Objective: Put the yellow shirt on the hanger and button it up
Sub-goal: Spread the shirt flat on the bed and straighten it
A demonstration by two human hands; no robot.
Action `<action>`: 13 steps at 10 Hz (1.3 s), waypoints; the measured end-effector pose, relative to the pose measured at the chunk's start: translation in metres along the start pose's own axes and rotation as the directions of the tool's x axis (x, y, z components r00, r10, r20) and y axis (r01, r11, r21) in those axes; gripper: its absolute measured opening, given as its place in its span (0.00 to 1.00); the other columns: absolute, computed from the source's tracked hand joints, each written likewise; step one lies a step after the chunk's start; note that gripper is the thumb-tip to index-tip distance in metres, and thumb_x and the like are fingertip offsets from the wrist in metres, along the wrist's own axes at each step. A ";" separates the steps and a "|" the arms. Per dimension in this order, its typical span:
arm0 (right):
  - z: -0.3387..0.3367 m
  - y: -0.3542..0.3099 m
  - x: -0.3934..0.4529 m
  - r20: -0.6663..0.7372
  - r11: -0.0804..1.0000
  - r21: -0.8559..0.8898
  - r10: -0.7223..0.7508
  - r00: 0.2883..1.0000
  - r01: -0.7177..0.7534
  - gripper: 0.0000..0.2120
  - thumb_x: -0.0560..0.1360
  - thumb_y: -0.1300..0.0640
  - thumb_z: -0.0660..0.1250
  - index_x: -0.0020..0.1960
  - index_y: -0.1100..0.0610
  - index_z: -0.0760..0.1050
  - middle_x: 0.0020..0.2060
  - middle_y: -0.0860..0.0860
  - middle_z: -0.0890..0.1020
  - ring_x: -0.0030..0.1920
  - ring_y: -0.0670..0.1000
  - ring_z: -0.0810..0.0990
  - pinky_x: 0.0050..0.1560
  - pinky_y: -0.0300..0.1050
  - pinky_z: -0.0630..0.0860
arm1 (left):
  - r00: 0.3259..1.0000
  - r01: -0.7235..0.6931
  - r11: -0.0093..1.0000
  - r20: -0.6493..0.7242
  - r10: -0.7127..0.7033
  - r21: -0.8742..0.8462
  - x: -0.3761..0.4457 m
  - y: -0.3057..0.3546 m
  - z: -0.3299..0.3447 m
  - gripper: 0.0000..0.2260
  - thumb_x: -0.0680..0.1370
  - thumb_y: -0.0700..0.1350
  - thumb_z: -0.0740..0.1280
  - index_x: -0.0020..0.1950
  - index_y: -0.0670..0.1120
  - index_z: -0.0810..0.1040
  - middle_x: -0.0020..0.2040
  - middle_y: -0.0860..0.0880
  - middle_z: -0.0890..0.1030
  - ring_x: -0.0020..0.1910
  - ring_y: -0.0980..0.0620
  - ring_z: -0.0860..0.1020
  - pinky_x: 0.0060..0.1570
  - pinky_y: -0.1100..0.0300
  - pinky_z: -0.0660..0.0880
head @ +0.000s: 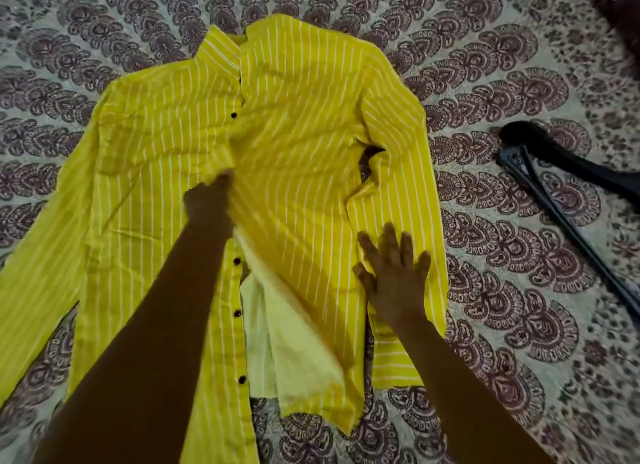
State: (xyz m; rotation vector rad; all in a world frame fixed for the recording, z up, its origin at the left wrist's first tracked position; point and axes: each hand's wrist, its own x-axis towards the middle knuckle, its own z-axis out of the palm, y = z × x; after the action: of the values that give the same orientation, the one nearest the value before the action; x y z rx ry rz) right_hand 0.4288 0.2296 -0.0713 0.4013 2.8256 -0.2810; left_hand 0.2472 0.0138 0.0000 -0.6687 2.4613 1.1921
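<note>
Yellow shirt [166, 172] lies front-up, unbuttoned, on the patterned bedspread [502, 65]; hanger [568, 183] lies apart, right. Left hand [207, 204] pinches the placket; right hand [394, 273] rests flat, fingers spread. Open both fronts fully before inserting the hanger.

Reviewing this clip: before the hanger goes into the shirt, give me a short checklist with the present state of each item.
1. Shirt laid flat, front up on the bedsheet: ok.
2. Front unbuttoned: ok at the bottom, where the panels part; cannot tell near the collar.
3. Hanger within view: ok, lying to the right of the shirt, untouched.
4. A hand free for the hanger: ok, right hand rests open on the shirt.
5. Left hand gripping the front edge: cannot tell, fingertips blurred.
6. Shirt on the hanger: not ok, not yet.
</note>
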 end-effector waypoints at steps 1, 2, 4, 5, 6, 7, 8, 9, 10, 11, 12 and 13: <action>-0.007 -0.007 -0.004 0.068 0.999 0.042 -0.001 0.998 -0.002 0.26 0.74 0.40 0.48 0.70 0.44 0.62 0.73 0.58 0.61 0.71 0.67 0.61 0.62 0.74 0.58 | 0.973 0.157 0.976 -0.143 -0.179 -0.151 0.013 -0.032 -0.033 0.17 0.77 0.42 0.63 0.66 0.40 0.73 0.42 0.50 0.79 0.24 0.64 0.76 0.31 0.67 0.73; 0.001 -0.016 -0.010 -0.007 0.989 0.121 0.082 0.997 -0.080 0.27 0.74 0.44 0.50 0.72 0.47 0.62 0.74 0.60 0.58 0.73 0.67 0.55 0.67 0.70 0.53 | 0.980 0.180 0.981 -0.075 -0.186 -0.076 0.009 -0.049 -0.029 0.15 0.76 0.46 0.65 0.60 0.41 0.77 0.23 0.54 0.78 0.16 0.68 0.70 0.37 0.61 0.73; 0.031 -0.031 -0.081 -0.079 0.933 0.060 -0.351 0.933 0.356 0.26 0.74 0.46 0.54 0.71 0.53 0.64 0.72 0.57 0.64 0.72 0.57 0.56 0.71 0.57 0.54 | 0.966 0.173 0.984 0.203 -0.162 -0.040 -0.063 -0.093 -0.001 0.20 0.68 0.55 0.74 0.46 0.38 0.79 0.23 0.50 0.74 0.23 0.53 0.73 0.26 0.60 0.69; 0.040 -0.031 -0.128 -0.033 0.922 0.085 -0.377 0.925 0.379 0.27 0.75 0.44 0.55 0.71 0.53 0.64 0.73 0.56 0.63 0.73 0.57 0.58 0.71 0.59 0.53 | 0.985 0.065 0.998 0.161 -0.067 0.015 -0.103 -0.112 0.006 0.26 0.62 0.59 0.74 0.50 0.42 0.78 0.42 0.43 0.83 0.44 0.44 0.82 0.45 0.48 0.78; 0.046 -0.027 -0.166 0.064 0.909 0.063 -0.415 0.907 0.412 0.36 0.70 0.38 0.60 0.73 0.54 0.58 0.74 0.55 0.59 0.74 0.57 0.54 0.71 0.59 0.50 | 0.995 -0.093 0.995 -0.027 0.094 0.027 -0.137 -0.125 0.007 0.26 0.63 0.55 0.74 0.55 0.43 0.73 0.50 0.41 0.81 0.51 0.41 0.79 0.52 0.46 0.75; 0.050 -0.035 -0.188 0.171 0.913 -0.004 -0.401 0.900 0.407 0.48 0.62 0.33 0.68 0.72 0.56 0.56 0.74 0.56 0.58 0.74 0.58 0.53 0.70 0.59 0.50 | 0.986 -0.111 0.978 0.141 0.087 0.175 -0.174 -0.134 0.011 0.28 0.68 0.55 0.73 0.60 0.41 0.70 0.54 0.42 0.81 0.55 0.42 0.78 0.53 0.51 0.72; 0.046 -0.048 -0.186 0.133 0.947 0.028 -0.319 0.938 0.319 0.44 0.60 0.41 0.75 0.68 0.57 0.61 0.69 0.57 0.70 0.68 0.60 0.68 0.65 0.56 0.68 | 0.951 -0.140 0.952 0.304 0.053 0.272 -0.198 -0.152 0.019 0.33 0.66 0.60 0.73 0.61 0.42 0.67 0.57 0.42 0.77 0.57 0.41 0.77 0.50 0.50 0.73; 0.041 -0.054 -0.179 0.035 0.956 0.143 -0.263 0.964 0.255 0.33 0.59 0.58 0.77 0.62 0.58 0.70 0.56 0.57 0.78 0.53 0.61 0.79 0.48 0.51 0.78 | 0.965 -0.118 0.956 0.259 0.046 0.268 -0.211 -0.156 0.026 0.35 0.66 0.62 0.72 0.63 0.44 0.64 0.59 0.40 0.74 0.58 0.38 0.75 0.51 0.49 0.72; 0.036 -0.055 -0.175 0.003 0.953 0.205 -0.230 0.973 0.224 0.24 0.61 0.66 0.73 0.55 0.58 0.75 0.47 0.57 0.80 0.44 0.62 0.80 0.38 0.51 0.78 | 0.985 -0.003 0.980 0.168 -0.031 0.200 -0.213 -0.141 0.031 0.37 0.67 0.65 0.69 0.66 0.45 0.61 0.63 0.40 0.72 0.61 0.38 0.73 0.53 0.48 0.71; 0.029 -0.054 -0.178 -0.057 0.930 0.230 -0.281 0.958 0.287 0.22 0.62 0.66 0.72 0.55 0.59 0.75 0.44 0.58 0.81 0.43 0.62 0.81 0.34 0.50 0.77 | 0.988 -0.047 0.958 0.155 0.003 0.281 -0.209 -0.134 0.036 0.37 0.66 0.61 0.72 0.66 0.46 0.60 0.63 0.39 0.70 0.61 0.37 0.73 0.53 0.45 0.71; 0.022 -0.049 -0.182 -0.140 0.915 0.267 -0.272 0.952 0.301 0.16 0.67 0.61 0.68 0.54 0.61 0.75 0.44 0.58 0.81 0.43 0.61 0.80 0.36 0.49 0.76 | 0.974 -0.113 0.922 0.223 0.029 0.371 -0.199 -0.137 0.034 0.29 0.70 0.50 0.71 0.65 0.44 0.62 0.61 0.39 0.74 0.58 0.37 0.75 0.50 0.47 0.72; 0.021 -0.040 -0.188 -0.240 0.901 0.404 -0.064 0.969 0.159 0.09 0.70 0.58 0.65 0.49 0.59 0.77 0.42 0.57 0.81 0.42 0.60 0.80 0.37 0.46 0.74 | 0.987 -0.007 0.997 0.159 -0.005 0.071 -0.185 -0.146 0.009 0.17 0.68 0.47 0.66 0.55 0.44 0.74 0.53 0.40 0.81 0.49 0.38 0.80 0.51 0.49 0.77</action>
State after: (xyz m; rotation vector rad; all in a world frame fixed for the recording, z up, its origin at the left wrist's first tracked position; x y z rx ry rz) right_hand 0.5954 0.1414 -0.0300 0.3739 2.9995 -0.9377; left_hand 0.4820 -0.0081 -0.0116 -0.5306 2.3590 1.1064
